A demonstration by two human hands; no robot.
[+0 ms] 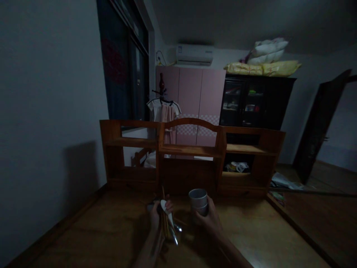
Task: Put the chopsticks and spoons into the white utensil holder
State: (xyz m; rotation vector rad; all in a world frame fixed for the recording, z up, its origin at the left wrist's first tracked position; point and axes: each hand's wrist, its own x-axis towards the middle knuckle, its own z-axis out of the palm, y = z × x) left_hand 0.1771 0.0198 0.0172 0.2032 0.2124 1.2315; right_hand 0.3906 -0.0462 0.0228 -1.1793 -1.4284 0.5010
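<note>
My left hand [155, 215] is closed round a mixed bundle of utensils above the table. In the bundle are several wooden chopsticks [165, 226], a white spoon [164, 204] and shiny metal utensils [174, 237] whose ends point down toward me. The dim light hides how many there are. To the right, my right hand [211, 219] grips a grey cup [198, 198] from its right side. The cup is upright with its mouth facing up and a ridge round its middle. I cannot tell whether it is one cup or two stacked. Cup and bundle are apart.
A wooden table [251, 230] lies under both hands. Along its far edge stands a wooden shelf unit [189, 150], with white cables [241, 166] in its right compartment. A wall [50, 111] borders the left side. Farther back are a pink wardrobe [189, 89] and a dark cabinet [275, 100].
</note>
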